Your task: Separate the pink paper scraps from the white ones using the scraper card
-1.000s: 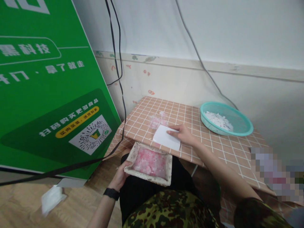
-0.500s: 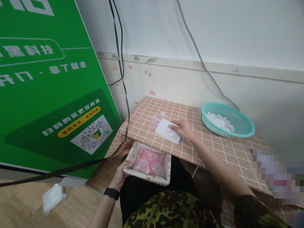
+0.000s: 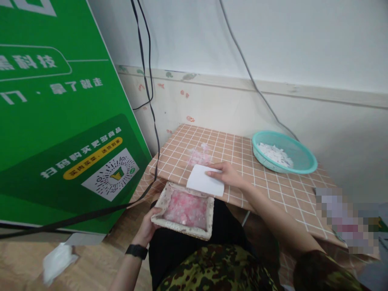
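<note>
My left hand (image 3: 150,222) grips the left side of a cloth-lined basket (image 3: 194,233), held just below the table's front edge. Inside it lies a heap of small pink and white pieces (image 3: 186,208); I cannot make out what they are. My right hand (image 3: 226,174) is closed on a white sheet (image 3: 204,182), flat and stiff-looking, at the table edge right above the basket. Beyond the sheet, a scatter of the same pink and white pieces (image 3: 200,155) lies on the checked tablecloth (image 3: 230,145).
A turquoise mesh basket (image 3: 303,155) with white bits in it stands at the right rear of the table. Dark cables (image 3: 156,137) hang at left before a green printed panel (image 3: 75,121). A white plastic bag (image 3: 57,260) lies on the floor.
My right hand has drawn the white sheet toward me, to the table's front edge by the basket. My left hand still holds the basket; the view has shifted slightly.
</note>
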